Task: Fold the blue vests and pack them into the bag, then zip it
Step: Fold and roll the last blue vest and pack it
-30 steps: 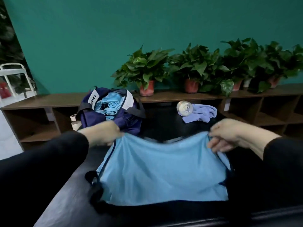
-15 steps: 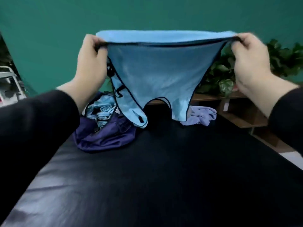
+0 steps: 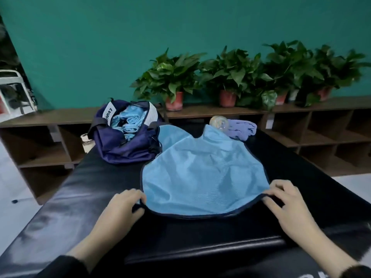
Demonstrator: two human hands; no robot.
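A light blue mesh vest (image 3: 202,173) with dark trim lies spread on the black padded table (image 3: 80,197), its shoulder straps pointing away from me. My left hand (image 3: 122,207) pinches its near left corner. At the near right corner my right hand (image 3: 285,203) holds the hem. The navy bag (image 3: 120,147) stands unzipped at the far left of the table, with several folded blue vests (image 3: 128,123) inside it.
A purple cloth (image 3: 243,129) and a clear round object (image 3: 218,122) lie at the table's far end. A small white-capped jar (image 3: 86,143) stands left of the bag. Behind runs a low wooden shelf (image 3: 210,111) with potted plants (image 3: 172,81) against a green wall.
Half a second ago both hands held the vest up in the air by its hem. They have brought it down, and it now lies spread flat on the table.
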